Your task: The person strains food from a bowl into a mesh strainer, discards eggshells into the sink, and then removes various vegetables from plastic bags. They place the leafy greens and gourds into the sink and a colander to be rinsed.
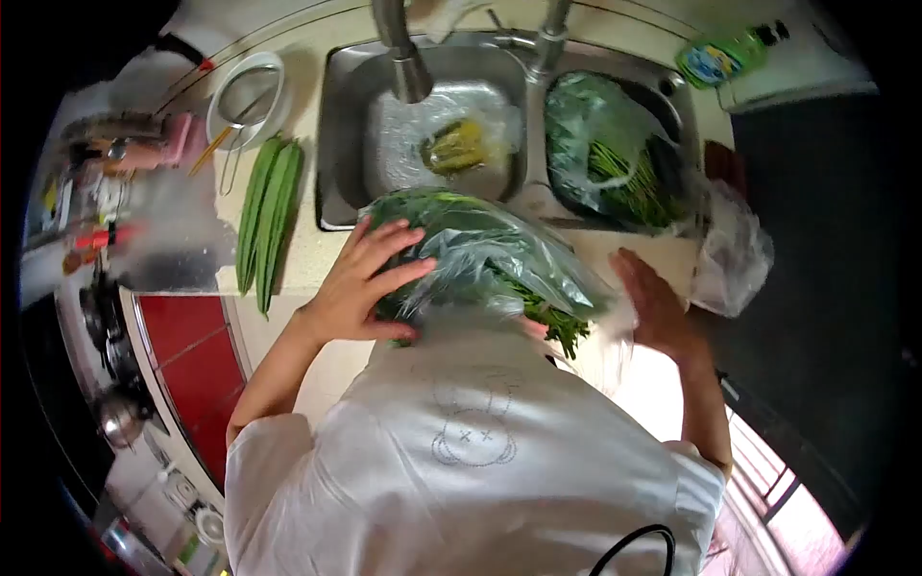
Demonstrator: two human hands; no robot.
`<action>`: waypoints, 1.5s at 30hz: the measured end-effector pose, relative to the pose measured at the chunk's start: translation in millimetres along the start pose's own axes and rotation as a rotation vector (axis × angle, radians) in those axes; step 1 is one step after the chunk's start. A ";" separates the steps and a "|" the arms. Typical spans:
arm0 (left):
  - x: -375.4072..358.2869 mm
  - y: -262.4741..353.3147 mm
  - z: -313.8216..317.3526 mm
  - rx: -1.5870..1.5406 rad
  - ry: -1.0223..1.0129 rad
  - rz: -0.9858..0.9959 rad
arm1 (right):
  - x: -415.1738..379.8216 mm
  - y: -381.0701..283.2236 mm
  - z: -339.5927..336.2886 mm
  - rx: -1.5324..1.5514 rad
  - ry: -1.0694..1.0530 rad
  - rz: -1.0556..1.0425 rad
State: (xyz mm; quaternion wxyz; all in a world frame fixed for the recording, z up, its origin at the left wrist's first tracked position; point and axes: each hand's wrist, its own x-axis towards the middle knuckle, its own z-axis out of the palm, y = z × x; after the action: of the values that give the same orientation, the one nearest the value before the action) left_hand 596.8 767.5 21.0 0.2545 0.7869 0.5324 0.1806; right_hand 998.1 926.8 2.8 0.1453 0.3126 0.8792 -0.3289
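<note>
**Bagged greens at counter edge**

Head view: white shirt [480, 461] nearest. Left hand [360, 283] is pressing spread fingers on bag of greens [480, 254]; right hand [658, 307] is resting flat beside it. Bag unopened; second bag [615, 158] waiting in far sink [341, 125].

A clear plastic bag of green leafy stems [480, 254] lies on the pale stone worktop [307, 254] before the steel double sink [336, 125]; long ridged green gourds [269, 216] lie left, and what seems another bag of greens [615, 158] sits in the right basin.

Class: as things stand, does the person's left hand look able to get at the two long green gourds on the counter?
Probably yes. The left hand rests on the bag of greens, and the gourds lie just beside it on the counter, with nothing between them.
</note>
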 end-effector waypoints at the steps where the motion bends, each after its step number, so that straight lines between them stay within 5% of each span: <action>1: -6.6 -0.6 6.3 0.009 -0.086 -0.052 | -9.6 -15.2 8.3 0.002 -0.003 -0.012; 6: 12.3 -30.3 49.6 0.285 0.091 0.112 | 11.3 -44.8 45.9 -0.197 0.357 -0.022; 9: 39.1 -28.0 51.4 0.002 0.245 -0.017 | 14.3 -74.2 23.3 -0.371 0.302 0.021; 10: 50.6 -19.2 48.8 -0.031 0.237 0.014 | 20.0 -67.2 37.9 -0.838 0.346 -0.019; 13: 97.5 27.5 37.4 -0.131 0.234 0.106 | 21.4 -71.1 57.5 0.101 0.405 -0.131; 15: 120.4 58.6 39.3 -0.253 0.166 0.192 | 27.5 -76.7 74.1 0.107 0.477 -0.056; 19: 155.5 98.5 56.0 0.048 0.012 0.342 | 41.5 -67.2 105.6 0.434 0.550 -0.039; 23: 176.9 150.4 69.8 0.164 0.157 0.648 | 41.0 -75.3 117.0 0.679 0.694 0.044; 25: 180.0 183.2 82.6 0.221 0.266 0.797 | 35.4 -89.1 116.1 0.849 0.838 0.106; 27: 171.2 213.3 90.7 0.434 0.162 0.788 | 25.7 -98.4 102.8 1.036 1.032 0.158; 28: 179.7 217.7 95.3 0.491 0.378 0.893 | 15.9 -102.9 92.7 1.151 1.168 0.171; 30: 188.6 232.7 122.3 0.706 0.418 0.931 | -1.1 -104.7 65.0 1.317 1.433 0.156; 32: 192.7 247.1 119.5 0.569 0.370 0.870 | -18.7 -98.4 33.7 1.403 1.670 0.121; 34: 210.1 237.4 74.6 0.047 0.461 1.047 | -34.1 -85.0 9.2 1.429 1.844 0.118; 37: 207.0 145.5 51.0 -0.695 -0.172 0.546 | -68.7 -49.2 -4.1 1.309 1.969 0.252; 38: 206.1 119.4 51.5 -0.249 0.314 0.462 | -78.4 -30.7 7.7 1.010 1.952 0.403; 39: 222.8 76.8 93.8 -0.312 0.533 0.141 | -92.4 0.5 19.2 0.843 1.952 0.460; 41: 230.7 34.8 125.9 -0.053 0.494 -0.061 | -115.5 48.3 32.9 0.848 1.748 0.743; 42: 236.1 25.0 137.1 -0.044 0.458 -0.120 | -117.5 69.9 41.2 0.581 1.529 0.798; 44: 252.6 0.9 170.5 -0.073 0.501 -0.095 | -129.1 165.6 111.9 1.743 1.460 0.051; 45: 262.0 -11.9 186.5 -0.120 0.582 -0.003 | -134.4 213.2 146.8 2.243 1.330 -0.122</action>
State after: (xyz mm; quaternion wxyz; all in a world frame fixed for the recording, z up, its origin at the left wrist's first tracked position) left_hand 787.8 975.9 -132.8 0.1374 0.6848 0.5725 0.4295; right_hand 1245.4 893.0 -148.0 -0.6680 0.3245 0.0435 -0.6683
